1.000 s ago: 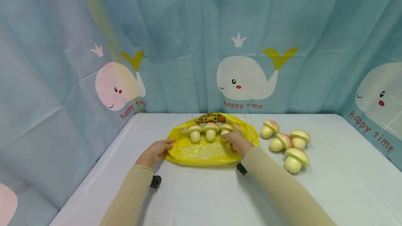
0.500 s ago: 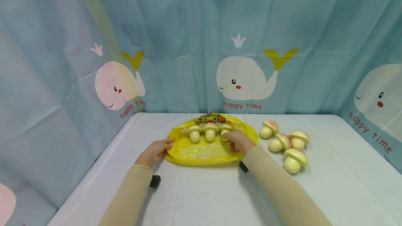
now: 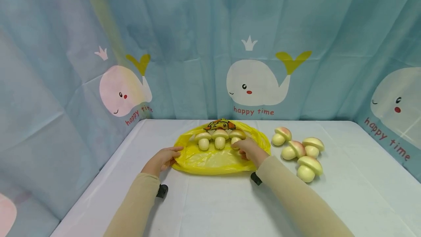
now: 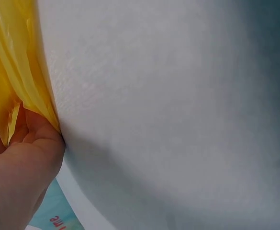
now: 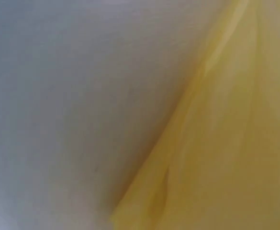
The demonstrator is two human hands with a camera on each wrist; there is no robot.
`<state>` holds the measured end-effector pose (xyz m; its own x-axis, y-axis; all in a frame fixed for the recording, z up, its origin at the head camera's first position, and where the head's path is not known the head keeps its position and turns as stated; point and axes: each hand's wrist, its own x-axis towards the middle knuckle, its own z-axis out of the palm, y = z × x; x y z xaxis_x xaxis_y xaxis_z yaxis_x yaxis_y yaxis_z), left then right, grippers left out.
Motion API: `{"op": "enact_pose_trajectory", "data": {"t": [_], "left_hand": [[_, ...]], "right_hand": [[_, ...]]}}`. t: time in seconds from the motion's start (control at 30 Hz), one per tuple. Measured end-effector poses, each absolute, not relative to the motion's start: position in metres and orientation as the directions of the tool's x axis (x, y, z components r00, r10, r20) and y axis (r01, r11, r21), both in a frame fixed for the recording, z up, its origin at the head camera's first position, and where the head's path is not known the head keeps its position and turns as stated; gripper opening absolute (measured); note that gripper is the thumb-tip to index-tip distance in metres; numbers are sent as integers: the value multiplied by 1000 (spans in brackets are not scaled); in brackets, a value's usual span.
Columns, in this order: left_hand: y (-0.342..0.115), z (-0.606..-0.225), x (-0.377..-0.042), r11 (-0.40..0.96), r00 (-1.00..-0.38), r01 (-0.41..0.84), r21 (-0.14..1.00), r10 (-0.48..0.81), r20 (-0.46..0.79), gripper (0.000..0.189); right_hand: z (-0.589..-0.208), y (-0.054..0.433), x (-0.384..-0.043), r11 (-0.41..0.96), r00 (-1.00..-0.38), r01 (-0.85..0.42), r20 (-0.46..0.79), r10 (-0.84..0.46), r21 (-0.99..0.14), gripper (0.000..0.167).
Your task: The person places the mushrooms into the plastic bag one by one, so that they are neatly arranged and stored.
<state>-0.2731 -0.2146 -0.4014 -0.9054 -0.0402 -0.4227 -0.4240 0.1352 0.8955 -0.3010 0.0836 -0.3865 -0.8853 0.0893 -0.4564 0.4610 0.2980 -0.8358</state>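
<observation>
A yellow plastic bag [image 3: 210, 167] with a printed duck lies spread on the table. Three pale toy mushrooms sit in a row on it: a left one [image 3: 203, 144], a middle one [image 3: 220, 142] and a right one [image 3: 236, 134]. My left hand [image 3: 162, 159] pinches the bag's left edge; in the left wrist view, the yellow film [image 4: 22, 67] passes between thumb and fingers. At the stem of the right mushroom, my right hand [image 3: 251, 150] holds on with its fingertips, partly covering it. The right wrist view has only blurred yellow film [image 5: 216, 143] and table.
Several more toy mushrooms lie right of the bag: one at the back [image 3: 281, 136], one tipped over [image 3: 293, 150], one behind it to the right [image 3: 313, 146] and one nearest the front [image 3: 309, 169]. A blue whale-print curtain [image 3: 190, 83] stands behind the white table [image 3: 210, 207].
My right hand has shifted very slightly while staying at the right mushroom. The left hand, the bag and the other mushrooms keep their places.
</observation>
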Motion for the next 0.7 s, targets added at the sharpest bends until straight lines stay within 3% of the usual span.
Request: {"op": "enact_pose_trajectory", "data": {"t": [0.23,0.7], "left_hand": [[-216,-402,-273,149,-906,-423,894,-34,-423,43],[-215,-402,-274,156,-907,-419,895,-30,-419,43]], "right_hand": [[-383,84,-293,281,-893,449,-434,120,-848,73],[-352,107,-263,229,-922,361,-384,-59,-904,71]]}}
